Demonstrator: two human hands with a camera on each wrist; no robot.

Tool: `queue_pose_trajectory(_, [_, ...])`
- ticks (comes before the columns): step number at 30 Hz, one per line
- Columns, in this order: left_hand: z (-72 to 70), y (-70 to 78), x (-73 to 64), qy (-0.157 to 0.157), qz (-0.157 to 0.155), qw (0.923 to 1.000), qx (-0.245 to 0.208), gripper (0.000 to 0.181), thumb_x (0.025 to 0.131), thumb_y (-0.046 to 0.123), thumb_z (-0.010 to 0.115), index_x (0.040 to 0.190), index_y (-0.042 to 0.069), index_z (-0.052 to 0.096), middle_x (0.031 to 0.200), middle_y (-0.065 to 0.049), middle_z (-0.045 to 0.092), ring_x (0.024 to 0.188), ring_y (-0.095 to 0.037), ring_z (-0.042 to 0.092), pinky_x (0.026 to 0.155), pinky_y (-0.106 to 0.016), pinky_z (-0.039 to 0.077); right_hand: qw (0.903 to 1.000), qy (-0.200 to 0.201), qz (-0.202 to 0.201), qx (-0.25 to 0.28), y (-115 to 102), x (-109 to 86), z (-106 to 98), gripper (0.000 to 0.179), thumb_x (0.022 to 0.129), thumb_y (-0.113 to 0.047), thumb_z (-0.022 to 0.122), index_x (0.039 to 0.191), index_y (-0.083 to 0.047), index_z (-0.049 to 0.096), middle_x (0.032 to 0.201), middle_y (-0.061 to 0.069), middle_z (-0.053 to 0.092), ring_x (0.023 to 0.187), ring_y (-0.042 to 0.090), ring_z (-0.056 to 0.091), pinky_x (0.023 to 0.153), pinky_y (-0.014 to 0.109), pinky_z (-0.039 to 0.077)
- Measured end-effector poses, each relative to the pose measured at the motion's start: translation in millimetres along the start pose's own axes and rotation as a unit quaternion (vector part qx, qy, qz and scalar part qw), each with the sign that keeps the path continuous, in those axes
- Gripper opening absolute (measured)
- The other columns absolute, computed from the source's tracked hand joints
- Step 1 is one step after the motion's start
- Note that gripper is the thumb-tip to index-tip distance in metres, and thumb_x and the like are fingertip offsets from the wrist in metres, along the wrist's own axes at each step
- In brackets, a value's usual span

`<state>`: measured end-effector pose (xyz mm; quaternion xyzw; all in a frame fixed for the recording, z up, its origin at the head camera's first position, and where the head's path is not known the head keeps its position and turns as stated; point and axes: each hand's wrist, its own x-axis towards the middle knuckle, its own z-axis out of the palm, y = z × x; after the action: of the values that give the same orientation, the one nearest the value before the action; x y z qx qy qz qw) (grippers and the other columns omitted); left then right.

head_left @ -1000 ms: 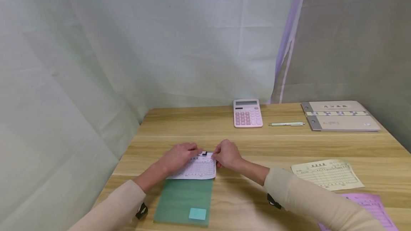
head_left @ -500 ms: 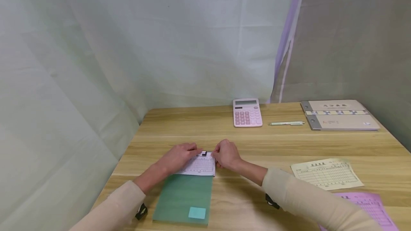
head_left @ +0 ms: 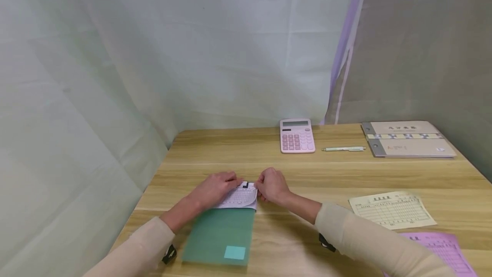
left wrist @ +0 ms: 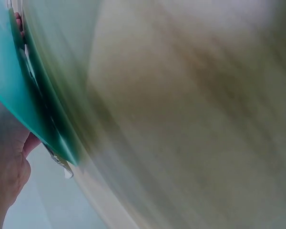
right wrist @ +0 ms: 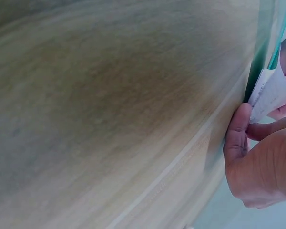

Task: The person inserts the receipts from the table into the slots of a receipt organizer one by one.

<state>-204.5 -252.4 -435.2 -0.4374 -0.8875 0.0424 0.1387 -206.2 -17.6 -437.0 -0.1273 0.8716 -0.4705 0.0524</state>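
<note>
A green folder with a pale blue label lies toward the table's front left. White printed paper covers its upper part, lower right edge curling. At the top sits a black and silver clip. My left hand grips around the folder's top, fingertips at the clip, and hides the paper's left side. On the other side my right hand pinches the paper's upper right corner. In the right wrist view, thumb and finger close on the paper's edge.
Behind the hands stands a pink calculator at the table's back, a pen beside it. A bound ledger occupies the back right. Yellow and purple printed sheets lie at right, the purple one partly under my sleeve.
The paper's lower edge has drawn up toward the clip and now curls at its right corner. More green shows below it. Both hands have stayed nearly in place.
</note>
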Motion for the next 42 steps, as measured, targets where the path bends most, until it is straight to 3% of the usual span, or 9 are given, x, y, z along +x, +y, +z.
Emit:
queue_pose_trajectory(7, [-1.8,4.2,-1.9,-0.016,-0.015,0.9998,-0.002,0.04,0.099,0.0,0.073,0.138,0.009,0.072,0.112,-0.003,0.065,0.099,-0.015,0.067,0.087,-0.031,0.06,0.9998,-0.004,-0.005,-0.021,-2.4,-0.1,-0.9,0.021,0.092,-0.001,0.08,0.074,-0.006,0.069,0.053,0.002,0.062,0.036,0.007,0.052,0.038,0.019,0.039])
queue_pose_trajectory(15, [-1.5,5.7,-3.0,-0.023,-0.023,0.9995,0.004,0.043,0.099,-0.001,0.073,0.14,0.009,0.07,0.114,-0.003,0.066,0.102,-0.015,0.068,0.089,-0.031,0.06,0.9999,0.002,-0.01,-0.007,-1.1,0.1,1.4,0.019,0.091,0.0,0.082,0.076,-0.003,0.071,0.057,0.004,0.065,0.035,0.007,0.052,0.037,0.02,0.042])
queue_pose_trajectory(23, [-2.9,1.7,-3.9,-0.004,-0.031,0.9981,-0.054,0.036,0.104,0.009,0.069,0.14,0.011,0.071,0.11,-0.001,0.066,0.093,-0.012,0.061,0.081,-0.028,0.058,0.9994,-0.024,-0.015,-0.019,-2.5,2.9,-2.2,0.02,0.093,-0.003,0.08,0.077,-0.005,0.068,0.059,0.004,0.065,0.038,0.01,0.054,0.038,0.022,0.043])
queue_pose_trajectory(29, [-1.0,-0.3,-5.3,-0.004,-0.033,0.9973,-0.065,0.035,0.106,0.013,0.068,0.141,0.012,0.071,0.109,0.0,0.065,0.09,-0.011,0.059,0.078,-0.027,0.056,0.9933,-0.01,-0.065,-0.096,-6.8,4.8,-5.3,0.02,0.089,-0.003,0.083,0.075,-0.009,0.071,0.076,-0.001,0.064,0.071,0.015,0.057,0.063,0.028,0.048])
queue_pose_trajectory(32, [-1.6,0.5,-4.7,-0.011,-0.045,0.9967,-0.066,0.034,0.106,0.014,0.067,0.14,0.012,0.071,0.109,0.0,0.066,0.092,-0.011,0.06,0.079,-0.028,0.056,0.9926,-0.018,-0.066,-0.1,-8.1,5.3,-6.0,0.016,0.089,-0.001,0.083,0.081,-0.007,0.071,0.079,0.001,0.065,0.076,0.017,0.058,0.066,0.029,0.049])
queue_pose_trajectory(37, [-3.8,2.3,-3.4,-0.017,-0.054,0.9961,-0.068,0.033,0.106,0.014,0.068,0.138,0.012,0.072,0.111,0.0,0.067,0.095,-0.012,0.062,0.082,-0.03,0.058,0.9965,-0.034,-0.044,-0.062,-8.5,6.0,-6.9,0.011,0.09,0.002,0.08,0.095,0.0,0.071,0.085,0.008,0.072,0.066,0.015,0.064,0.057,0.026,0.052])
queue_pose_trajectory(42, [-3.8,2.8,-2.8,-0.023,-0.055,0.9964,-0.061,0.035,0.106,0.014,0.068,0.14,0.011,0.071,0.112,-0.001,0.066,0.098,-0.014,0.064,0.084,-0.031,0.059,0.9984,-0.053,-0.013,-0.017,-8.4,7.0,-6.7,0.004,0.095,0.001,0.078,0.091,0.002,0.076,0.075,0.009,0.072,0.05,0.015,0.064,0.047,0.027,0.054])
